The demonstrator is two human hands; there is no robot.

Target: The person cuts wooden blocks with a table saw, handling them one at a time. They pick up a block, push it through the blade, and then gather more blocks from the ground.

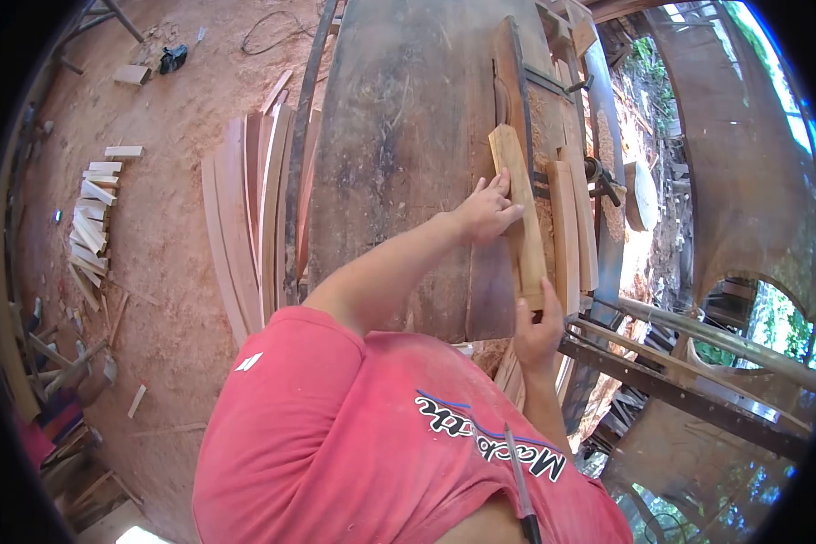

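A yellowish length of wood (519,218) lies lengthwise on a broad, worn machine table (399,136), alongside an upright guide fence (511,72). My left hand (490,210) rests on the wood's upper part, its fingers stretched forward over the left edge. At the near end of the piece, my right hand (538,331) grips it with thumb and fingers on either side. Part of the right hand's grip is hidden. Just right of the wood, more wooden strips (566,236) lie lengthwise beside the fence.
Long boards (236,227) lean along the table's left side. Farther left, several short wood blocks (91,227) lie on the reddish ground. Clamp-like metal fittings (600,172) stick out on the right, and a long rail (689,372) crosses at lower right.
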